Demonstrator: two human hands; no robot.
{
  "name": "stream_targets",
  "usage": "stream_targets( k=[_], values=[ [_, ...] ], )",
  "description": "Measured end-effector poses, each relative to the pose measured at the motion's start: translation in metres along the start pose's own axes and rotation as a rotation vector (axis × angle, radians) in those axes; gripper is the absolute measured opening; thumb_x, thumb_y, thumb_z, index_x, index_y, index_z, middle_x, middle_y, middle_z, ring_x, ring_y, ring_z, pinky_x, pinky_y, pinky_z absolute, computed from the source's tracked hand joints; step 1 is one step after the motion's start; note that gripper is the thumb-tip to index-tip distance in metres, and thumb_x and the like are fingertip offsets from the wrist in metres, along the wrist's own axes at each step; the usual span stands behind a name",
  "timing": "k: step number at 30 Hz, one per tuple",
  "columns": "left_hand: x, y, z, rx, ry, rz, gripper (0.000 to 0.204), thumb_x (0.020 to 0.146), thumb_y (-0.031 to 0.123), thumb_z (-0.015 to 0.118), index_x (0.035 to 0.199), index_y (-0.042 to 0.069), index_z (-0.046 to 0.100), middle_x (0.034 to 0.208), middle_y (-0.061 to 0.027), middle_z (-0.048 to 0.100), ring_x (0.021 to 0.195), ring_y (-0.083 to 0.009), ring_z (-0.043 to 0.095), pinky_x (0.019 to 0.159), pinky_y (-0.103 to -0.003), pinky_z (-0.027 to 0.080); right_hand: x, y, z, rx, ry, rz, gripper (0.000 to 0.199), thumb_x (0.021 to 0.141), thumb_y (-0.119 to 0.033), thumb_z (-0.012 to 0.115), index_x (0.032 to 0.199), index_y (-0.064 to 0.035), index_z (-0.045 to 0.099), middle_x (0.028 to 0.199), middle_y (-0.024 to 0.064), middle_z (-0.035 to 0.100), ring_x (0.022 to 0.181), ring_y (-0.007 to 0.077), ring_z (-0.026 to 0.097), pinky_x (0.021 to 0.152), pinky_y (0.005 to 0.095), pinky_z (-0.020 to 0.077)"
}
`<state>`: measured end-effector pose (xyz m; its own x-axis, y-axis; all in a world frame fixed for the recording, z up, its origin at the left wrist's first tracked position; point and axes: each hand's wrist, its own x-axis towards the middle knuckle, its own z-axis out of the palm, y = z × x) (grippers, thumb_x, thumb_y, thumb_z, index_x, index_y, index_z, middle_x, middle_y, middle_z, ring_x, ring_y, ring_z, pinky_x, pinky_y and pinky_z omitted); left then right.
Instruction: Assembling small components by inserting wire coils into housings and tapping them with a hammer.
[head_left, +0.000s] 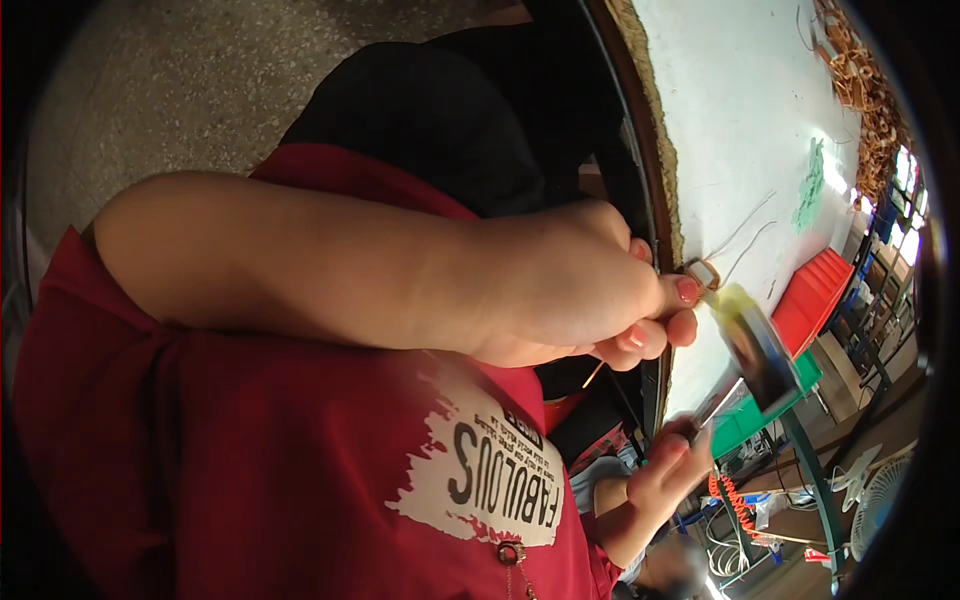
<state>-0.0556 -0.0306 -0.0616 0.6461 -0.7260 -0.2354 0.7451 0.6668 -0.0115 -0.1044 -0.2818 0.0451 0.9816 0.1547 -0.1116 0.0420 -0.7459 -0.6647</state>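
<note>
My left hand (625, 290) is closed, thumb and fingertips pinching a small wire coil (702, 272) with a pale middle at the table's edge. Two thin wire leads (745, 235) stick out from the coil over the white table. At the lower right, my right hand (672, 465) has its fingers closed round a thin silvery tool (718, 402), mostly hidden by the fingers. A motion-blurred dark piece with a yellow-green end (755, 350) reaches to the coil. Whether it belongs to the silvery tool I cannot tell.
On the white tabletop (740, 100) lie a heap of copper-coloured coils (862, 90) and a green pile (810, 185). A red bin (815, 295) and a green bin (745, 425) stand beyond my hands. The table's dark rim (640, 130) has a ragged edge. A fan (880, 505) stands farther off.
</note>
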Motion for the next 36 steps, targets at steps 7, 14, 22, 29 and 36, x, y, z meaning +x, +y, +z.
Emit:
stream_targets(
  k=[7,14,22,29,36],
  values=[
    [-0.001,0.002,0.002,-0.066,0.021,-0.036,0.020,0.098,0.009,0.043,0.085,0.000,0.055,0.079,-0.0053,0.058,0.052,-0.0076,0.036,0.051,-0.022,0.029,0.002,0.008,-0.003,-0.409,-0.099,-0.013,0.047,0.094,-0.051,0.038,0.077,-0.0078,0.046,0.053,-0.0006,0.038,0.043,0.0081,0.028,0.041,0.0232,0.0206],
    [-0.002,0.006,0.002,-0.108,0.010,-0.034,0.018,0.098,0.007,0.044,0.085,0.000,0.054,0.081,-0.0060,0.058,0.052,-0.0077,0.036,0.050,-0.021,0.028,0.002,0.006,0.002,0.003,0.002,-0.002,0.049,0.094,-0.052,0.035,0.076,-0.0075,0.047,0.053,-0.0002,0.039,0.043,0.0090,0.030,0.041,0.0234,0.0214],
    [-0.001,0.005,0.002,-0.122,0.001,-0.017,0.016,0.097,0.005,0.043,0.087,0.000,0.054,0.082,-0.0065,0.059,0.052,-0.0074,0.037,0.049,-0.021,0.028,0.009,-0.004,0.001,-0.364,-0.124,0.064,0.055,0.093,-0.059,0.033,0.076,-0.0078,0.047,0.053,-0.0011,0.037,0.042,0.0070,0.028,0.041,0.0224,0.0200],
    [-0.001,0.004,0.002,-0.101,-0.010,-0.034,0.014,0.097,0.004,0.042,0.088,0.000,0.053,0.083,-0.0067,0.059,0.052,-0.0072,0.037,0.049,-0.020,0.028,0.000,0.003,-0.001,-0.073,-0.003,0.046,0.058,0.092,-0.060,0.031,0.077,-0.0068,0.048,0.053,-0.0017,0.037,0.042,0.0074,0.028,0.041,0.0230,0.0204],
    [-0.002,0.007,0.004,-0.088,0.020,-0.034,0.015,0.097,0.004,0.042,0.088,0.000,0.054,0.082,-0.0062,0.059,0.052,-0.0068,0.037,0.049,-0.020,0.028,0.003,-0.003,0.001,-0.228,-0.086,0.118,0.062,0.093,-0.062,0.029,0.077,-0.0053,0.048,0.052,-0.0028,0.037,0.042,0.0084,0.029,0.041,0.0235,0.0210]
  ],
)
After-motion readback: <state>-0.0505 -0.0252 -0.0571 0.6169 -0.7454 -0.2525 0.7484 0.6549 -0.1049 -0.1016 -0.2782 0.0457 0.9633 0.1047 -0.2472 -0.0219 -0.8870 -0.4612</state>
